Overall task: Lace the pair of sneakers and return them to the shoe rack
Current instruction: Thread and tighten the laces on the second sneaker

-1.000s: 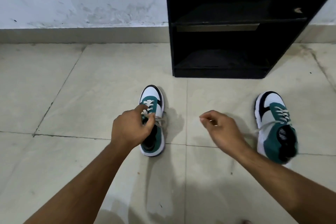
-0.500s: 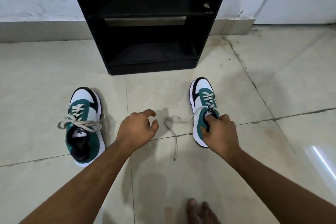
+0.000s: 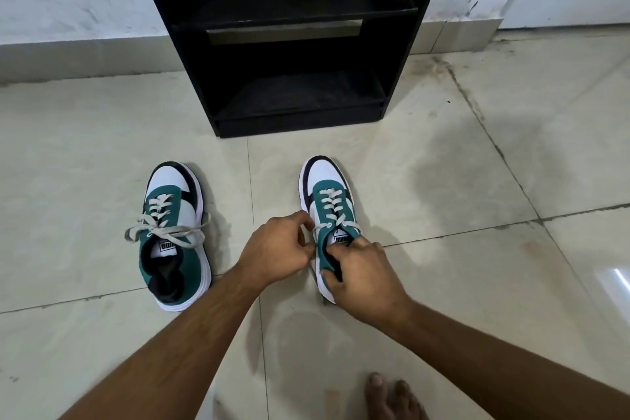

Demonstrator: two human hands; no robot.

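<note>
Sitting at about nine o'clock on the tiled floor (image 3: 477, 181), the left sneaker (image 3: 175, 235) looks finished: its lace crosses the eyelets and ends in a bow, and no hand is near it. Just right of it, the left hand (image 3: 276, 249) has its grip pressed together in a pinch on the lace (image 3: 315, 232) at the inner side of the right sneaker (image 3: 327, 204), which stands near the centre with its toe toward twelve o'clock. The right hand (image 3: 364, 273) covers that shoe's heel and collar, its fingers curled over the opening and steadying it; whether they also pinch a lace end I cannot tell. The lace already crosses the eyelets that show, so I judge this shoe is at the tightening or tying step. At twelve o'clock the black shoe rack (image 3: 293, 31) stands against the wall, the shelves in view holding no shoes. What seems left: knot this lace, then set both sneakers on a shelf.

Counting: two sneakers, two hands, one rack with two shelves showing, and one bare foot (image 3: 392, 399) at five o'clock.
</note>
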